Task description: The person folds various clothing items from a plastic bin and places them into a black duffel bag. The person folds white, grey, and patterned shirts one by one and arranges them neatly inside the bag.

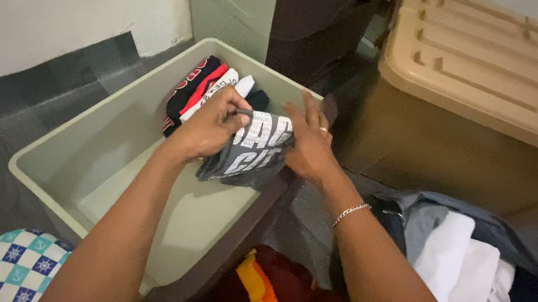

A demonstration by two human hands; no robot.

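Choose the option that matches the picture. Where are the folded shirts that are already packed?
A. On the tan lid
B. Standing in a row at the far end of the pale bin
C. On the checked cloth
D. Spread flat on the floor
B: the folded shirts stand on edge at the far end of the bin, just beyond the grey shirt held by both hands.

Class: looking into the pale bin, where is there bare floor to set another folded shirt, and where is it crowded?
The pale bin has bare floor along its near and left walls. The far end is crowded: a row of folded shirts, with the left hand and right hand holding the grey printed shirt.
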